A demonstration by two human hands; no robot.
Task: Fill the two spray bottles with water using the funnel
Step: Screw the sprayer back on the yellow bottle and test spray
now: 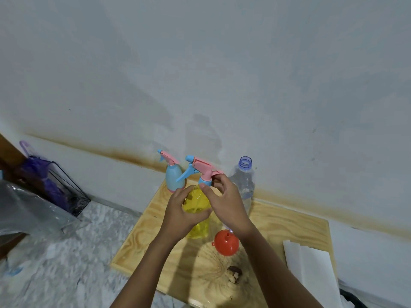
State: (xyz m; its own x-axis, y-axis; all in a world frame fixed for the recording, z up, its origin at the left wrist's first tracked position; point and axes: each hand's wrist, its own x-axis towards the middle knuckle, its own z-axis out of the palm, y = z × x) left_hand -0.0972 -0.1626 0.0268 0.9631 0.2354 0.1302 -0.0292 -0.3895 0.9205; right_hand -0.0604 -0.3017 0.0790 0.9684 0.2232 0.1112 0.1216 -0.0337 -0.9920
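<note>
Yellow bottle [198, 218], blue bottle [174, 177], pink-blue sprayers [201, 168], orange funnel [226, 242].

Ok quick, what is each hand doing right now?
Left hand: grips the see-through yellow plastic spray bottle.
Right hand: pinches its pink and blue plastic trigger top.

Two spray bottles [174, 177] [198, 228], one funnel [226, 243], one bottle [243, 181]

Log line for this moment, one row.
left hand holds yellow spray bottle | right hand grips its spray head | orange funnel mouth-down on wooden board | blue spray bottle upright behind
</note>
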